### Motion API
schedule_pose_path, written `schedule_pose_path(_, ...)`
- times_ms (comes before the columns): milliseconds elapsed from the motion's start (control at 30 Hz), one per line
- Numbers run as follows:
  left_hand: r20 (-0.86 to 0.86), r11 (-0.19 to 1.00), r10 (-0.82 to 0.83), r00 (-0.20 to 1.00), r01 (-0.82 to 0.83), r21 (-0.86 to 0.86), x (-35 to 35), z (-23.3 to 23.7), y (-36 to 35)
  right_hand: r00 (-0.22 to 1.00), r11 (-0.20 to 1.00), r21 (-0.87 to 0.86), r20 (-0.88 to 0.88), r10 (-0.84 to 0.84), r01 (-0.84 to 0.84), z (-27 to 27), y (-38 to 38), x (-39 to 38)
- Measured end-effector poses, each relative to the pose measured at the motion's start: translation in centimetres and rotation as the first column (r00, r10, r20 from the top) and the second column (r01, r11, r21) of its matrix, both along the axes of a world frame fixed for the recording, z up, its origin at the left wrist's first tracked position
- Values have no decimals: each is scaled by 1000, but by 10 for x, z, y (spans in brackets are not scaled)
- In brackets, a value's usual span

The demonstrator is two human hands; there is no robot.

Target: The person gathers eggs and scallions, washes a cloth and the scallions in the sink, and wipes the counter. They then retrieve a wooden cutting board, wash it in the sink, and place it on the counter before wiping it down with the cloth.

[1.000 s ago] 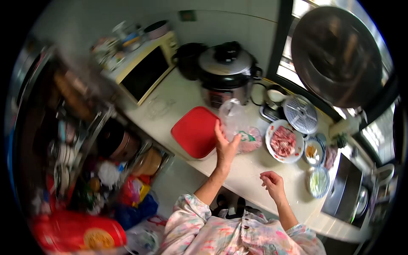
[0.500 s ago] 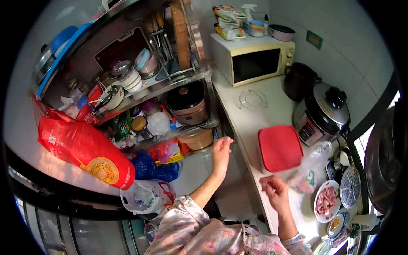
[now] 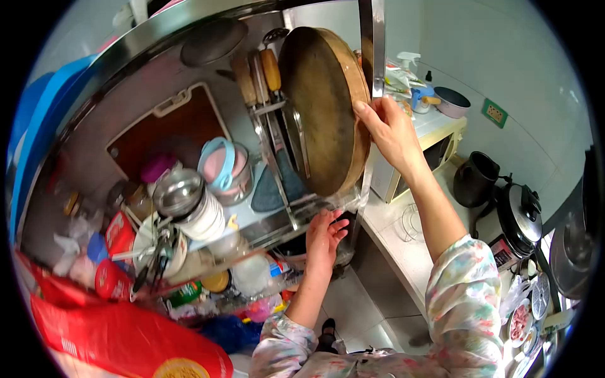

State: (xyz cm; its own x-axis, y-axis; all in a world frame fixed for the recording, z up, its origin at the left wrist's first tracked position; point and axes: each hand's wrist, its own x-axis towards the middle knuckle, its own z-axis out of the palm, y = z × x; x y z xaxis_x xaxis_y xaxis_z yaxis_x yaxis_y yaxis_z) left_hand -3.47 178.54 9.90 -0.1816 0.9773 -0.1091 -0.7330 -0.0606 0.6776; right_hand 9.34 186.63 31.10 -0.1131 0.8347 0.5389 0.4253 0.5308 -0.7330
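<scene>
Round wooden board (image 3: 318,113) on edge in the metal rack (image 3: 379,44) — right hand (image 3: 392,132) at its rim.
The right thumb and fingers close around the rim; the left hand (image 3: 322,242) hangs empty below the board, fingers parted and loosely curled. Wooden-handled tools (image 3: 271,70) stand just beside the board — farther off, a microwave (image 3: 451,142) and a pressure cooker (image 3: 518,220) sit on the counter (image 3: 394,230).

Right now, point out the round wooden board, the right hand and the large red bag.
Round wooden board (image 3: 320,116): head view, flat face.
Right hand (image 3: 393,131): head view, back of hand.
Large red bag (image 3: 135,334): head view, plastic side.
</scene>
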Motion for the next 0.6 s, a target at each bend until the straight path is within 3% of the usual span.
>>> schedule_pose_path(33, 81, 998, -64, 995, 65, -12, -4, 6, 14, 995, 997, 79, -99, 20, -12, 2, 10, -9)
schedule_pose_path(100, 251, 980, -188, 950, 200, -23, 0, 30, 36, 962, 939, 253, 81, -262, 234, 6, 4, -31)
schedule_pose_path(233, 633, 959, -210, 745, 283, -14, 4, 41, 59, 984, 942, 286, -6, -178, 172, -4, 5, -31)
schedule_pose_path(367, 750, 962, -269, 605, 209, 177, 6, 42, 69, 991, 986, 126, -96, -97, 109, -9, -10, -17)
schedule_pose_path(400, 778, 966, -227, 586, 234, 105, 7, 48, 68, 992, 990, 85, -65, -105, 111, -5, -12, -15)
schedule_pose_path(500, 624, 989, -130, 770, 54, 139, 17, 21, 77, 989, 970, 212, 59, -134, 119, 16, -7, -19)
schedule_pose_path(533, 812, 976, -215, 543, 108, 187, 12, 22, 80, 980, 978, 168, 137, -145, 122, 27, -7, -25)
schedule_pose_path(567, 803, 978, -210, 558, 104, 183, 10, 21, 81, 964, 983, 123, 211, -161, 138, 39, -5, -33)
schedule_pose_path(600, 794, 944, -324, 515, 122, 306, 5, 15, 83, 973, 982, 144, 179, -144, 119, 45, 1, -43)
